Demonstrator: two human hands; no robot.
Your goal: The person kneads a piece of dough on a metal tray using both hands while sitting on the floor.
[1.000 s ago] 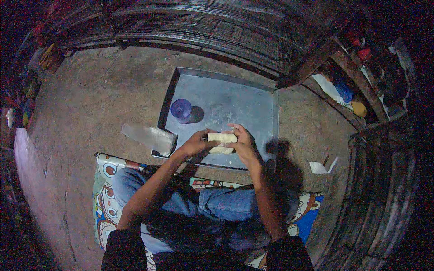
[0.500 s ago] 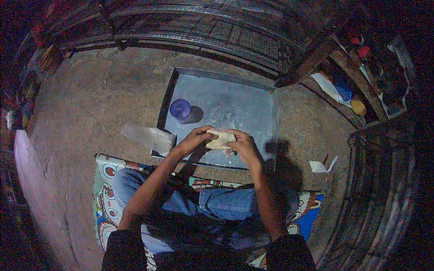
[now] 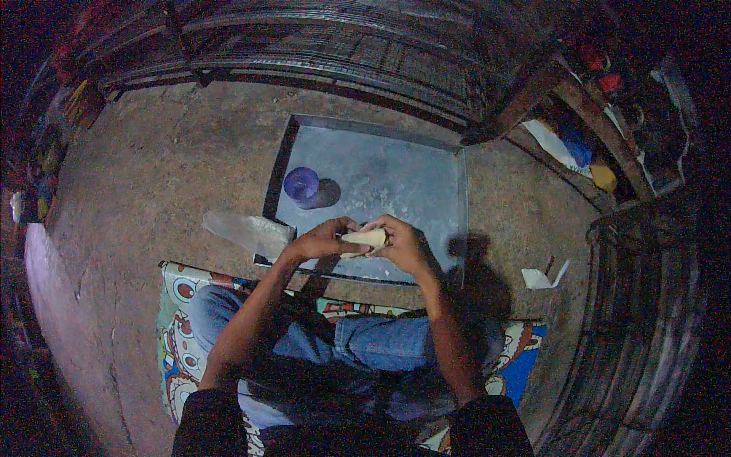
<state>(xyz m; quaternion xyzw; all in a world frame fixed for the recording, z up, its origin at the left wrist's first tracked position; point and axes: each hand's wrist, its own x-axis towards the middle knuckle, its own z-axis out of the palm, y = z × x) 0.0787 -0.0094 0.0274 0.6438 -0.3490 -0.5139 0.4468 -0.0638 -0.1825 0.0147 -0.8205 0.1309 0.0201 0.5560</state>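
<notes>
My left hand (image 3: 331,238) and my right hand (image 3: 397,244) both grip a pale, folded lump of what looks like dough (image 3: 364,241), fingers wrapped around its ends. They hold it over the near part of a shallow metal tray (image 3: 403,167) dusted with white powder. A purple plastic cup (image 3: 301,183) stands in the tray's left part. A clear plastic bag (image 3: 247,228) with whitish contents lies at the tray's near-left edge, just left of my left hand.
I sit cross-legged on a cartoon-printed mat (image 3: 186,320) on a concrete floor. A small white bent object (image 3: 542,276) lies to the right. Dark slatted structures line the back and right, with bundled items (image 3: 579,148) among the right-hand timbers. The edges are dim.
Both hands have shifted their grip on the pale lump and drawn a little leftward. The lump now shows narrower and more covered by my fingers.
</notes>
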